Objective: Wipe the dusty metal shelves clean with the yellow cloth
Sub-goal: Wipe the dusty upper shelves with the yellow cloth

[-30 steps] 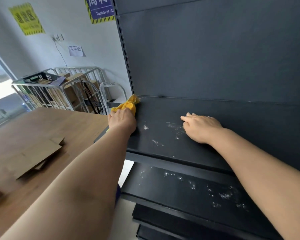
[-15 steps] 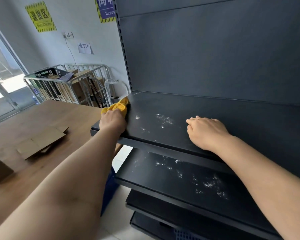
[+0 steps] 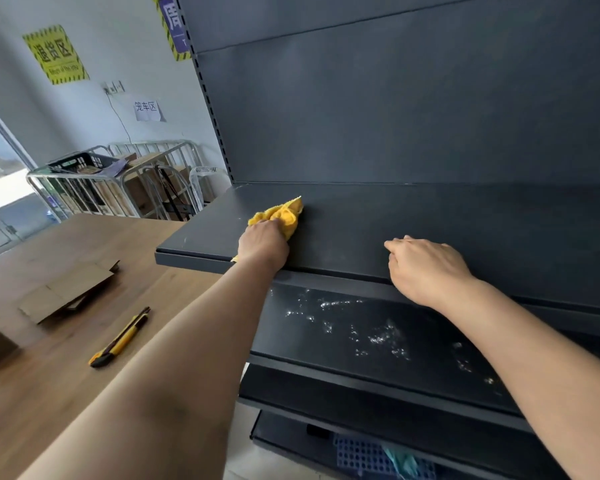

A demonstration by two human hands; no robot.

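Yellow cloth (image 3: 280, 216) sits bunched in your left hand (image 3: 262, 242), gripped against the upper shelf (image 3: 447, 216) near its left end. Your right hand (image 3: 426, 268) rests relaxed and empty at the front edge; lower shelf (image 3: 354, 327) looks dusty.

Upper shelf (image 3: 430, 216): matt dark metal. Lower shelf (image 3: 326, 344): same finish, white dust specks. Cloth (image 3: 284, 214): yellow, fuzzy. Desk (image 3: 66, 247): smooth wood grain.
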